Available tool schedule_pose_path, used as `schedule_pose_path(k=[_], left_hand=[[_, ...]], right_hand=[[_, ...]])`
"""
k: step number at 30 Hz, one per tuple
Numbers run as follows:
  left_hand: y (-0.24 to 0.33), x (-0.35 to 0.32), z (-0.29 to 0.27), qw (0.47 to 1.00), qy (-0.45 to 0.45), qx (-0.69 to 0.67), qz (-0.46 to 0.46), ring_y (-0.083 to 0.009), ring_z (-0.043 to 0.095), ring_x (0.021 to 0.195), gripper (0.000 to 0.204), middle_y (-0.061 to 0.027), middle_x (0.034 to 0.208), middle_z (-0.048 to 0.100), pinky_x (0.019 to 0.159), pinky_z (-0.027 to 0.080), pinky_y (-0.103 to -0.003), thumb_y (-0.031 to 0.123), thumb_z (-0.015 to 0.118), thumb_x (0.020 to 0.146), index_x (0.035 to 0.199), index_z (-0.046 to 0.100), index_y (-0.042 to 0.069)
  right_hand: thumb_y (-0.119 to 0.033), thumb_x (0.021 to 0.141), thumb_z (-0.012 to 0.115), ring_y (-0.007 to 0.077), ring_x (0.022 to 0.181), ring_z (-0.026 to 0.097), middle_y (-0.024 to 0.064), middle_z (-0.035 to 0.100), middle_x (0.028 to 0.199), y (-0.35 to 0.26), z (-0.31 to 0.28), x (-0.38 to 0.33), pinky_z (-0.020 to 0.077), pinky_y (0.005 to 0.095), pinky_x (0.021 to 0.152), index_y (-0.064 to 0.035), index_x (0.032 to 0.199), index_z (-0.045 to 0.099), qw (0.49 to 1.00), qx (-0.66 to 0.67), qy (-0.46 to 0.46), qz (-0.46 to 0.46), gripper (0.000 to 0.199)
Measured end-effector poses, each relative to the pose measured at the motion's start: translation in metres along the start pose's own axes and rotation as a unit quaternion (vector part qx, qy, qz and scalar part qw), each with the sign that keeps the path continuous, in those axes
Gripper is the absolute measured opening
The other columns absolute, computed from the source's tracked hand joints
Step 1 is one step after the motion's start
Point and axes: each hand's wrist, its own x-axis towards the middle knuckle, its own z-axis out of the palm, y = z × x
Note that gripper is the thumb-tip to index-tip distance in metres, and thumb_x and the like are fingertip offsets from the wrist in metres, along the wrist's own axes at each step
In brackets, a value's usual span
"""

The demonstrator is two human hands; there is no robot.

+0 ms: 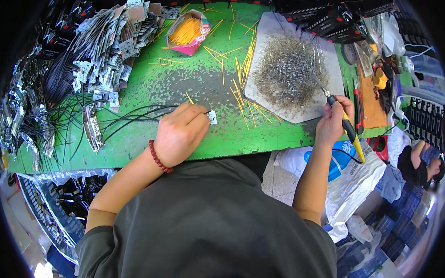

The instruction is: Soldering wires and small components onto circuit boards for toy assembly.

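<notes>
My left hand (183,128) is closed low over the green table, a red bead bracelet round its wrist. A small white circuit board (212,117) shows at its fingertips, and black cables (138,112) run into the hand from the left. One short yellow wire (189,97) pokes out just beyond the knuckles; whether the fingers pinch it is hidden. In my right hand (333,123) is a soldering iron (349,129) with a black and yellow handle. Its metal tip points up and left over a heap of solder crumbs (291,68) on a pale board (280,110).
A pink box (185,48) of yellow wires stands at the back, with loose ones scattered around. Stacked circuit boards with black cables (111,49) fill the far left. A red-handled tool (358,107) lies at the right. Another person's arm (418,156) shows at far right.
</notes>
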Motion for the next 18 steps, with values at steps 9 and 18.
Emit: schedule_pose_path(k=[9,18], left_hand=[[0.0022,0.0032,-0.0012,0.998,0.009,-0.032,-0.048,-0.0239,0.062,0.076,0.010,-0.0074,0.085,0.064,0.064,0.051,-0.033,0.003,0.069,0.071,0.076,0.061,0.004],[0.0020,0.0029,-0.0033,0.995,0.007,-0.065,-0.073,-0.0258,0.062,0.076,0.009,-0.0092,0.085,0.064,0.065,0.051,-0.034,0.002,0.068,0.071,0.075,0.060,0.003]], right_hand=[[-0.001,0.081,0.055,0.0081,0.060,0.051,0.0050,0.059,0.078,0.0100,0.0005,0.0042,0.0395,0.0172,0.053,-0.0001,0.087,0.057,0.999,-0.042,-0.013,-0.005,0.006],[0.000,0.080,0.055,0.0091,0.061,0.053,0.0060,0.059,0.076,0.0125,0.0010,0.0050,0.0401,0.0197,0.054,0.0001,0.088,0.057,1.000,-0.012,-0.001,-0.008,0.008]])
